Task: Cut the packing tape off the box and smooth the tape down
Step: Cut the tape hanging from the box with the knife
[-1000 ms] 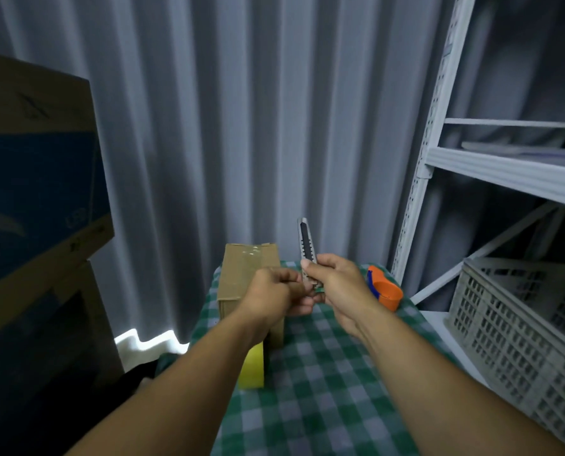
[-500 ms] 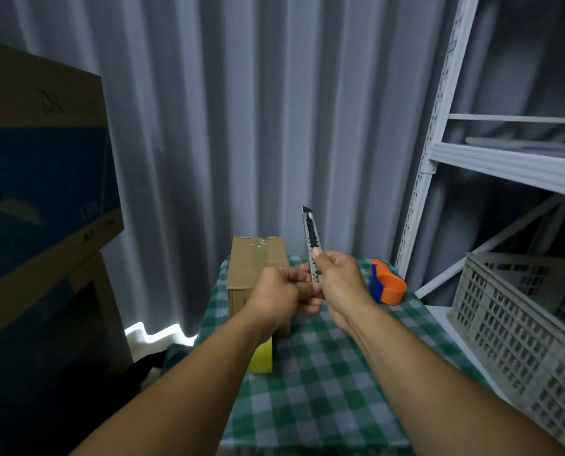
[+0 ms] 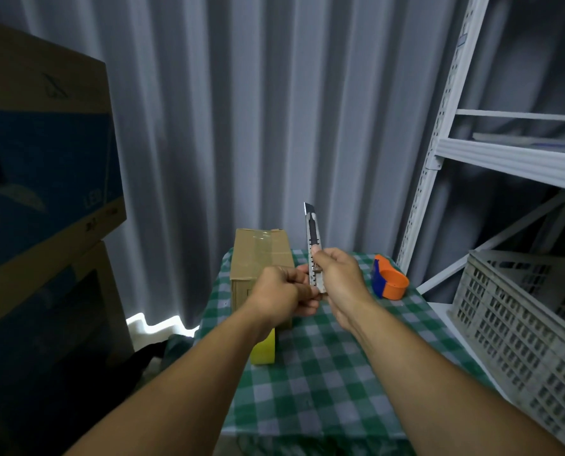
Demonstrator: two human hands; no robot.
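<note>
— Metal, grey and slim: the utility knife [image 3: 314, 248] is held upright between both hands, its blade tip pushed out at the top. By what is it gripped?

— It is gripped by the right hand [image 3: 338, 279], whose fingers are curled shut around the lower handle, the thumb laid on the slider. The left hand [image 3: 282, 292] is closed too, its fingertips pinched against the handle's lower end, just left of the right fingers.

— Where is the box found?

— The cardboard box [image 3: 261, 258] is seen just behind the left fingers, standing on the green checked tablecloth [image 3: 323, 366]. Clear packing tape [image 3: 263, 243] is laid along its top. Whether the knuckles touch the box cannot be told.

— What else is placed near the fingers?

— An orange and blue tape dispenser [image 3: 389, 281] is set to the right of the right fingers, apart from them. A yellow object [image 3: 264, 352] is partly hidden under the left wrist, nearer the person than the box. A grey plastic crate [image 3: 521, 320] is seen far right, below a white metal shelf [image 3: 505, 159].
</note>
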